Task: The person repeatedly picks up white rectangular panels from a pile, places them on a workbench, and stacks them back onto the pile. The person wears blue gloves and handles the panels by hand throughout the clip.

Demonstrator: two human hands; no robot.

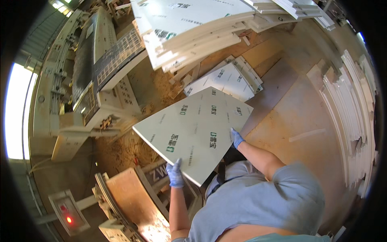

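A large pale board (193, 125), covered with printed film, is held out in front of my body, tilted, its white edge facing left. My left hand (175, 173), in a blue glove, grips its near left edge with the thumb over the top face. On the near right edge, my right hand (237, 138), also gloved in blue, has hold of the board; most of its fingers are hidden underneath. Beyond the board, a few similar boards (225, 82) lie low near the floor.
A tall stack of white boards (197, 44) stands ahead. At the left runs a long machine (109, 72) with a slatted bed. Nearer are a machine with a brown panel (131, 197) and a control box (69, 213) with a lit red light. More boards (346, 117) stand stacked right. Shavings (129, 155) litter the floor.
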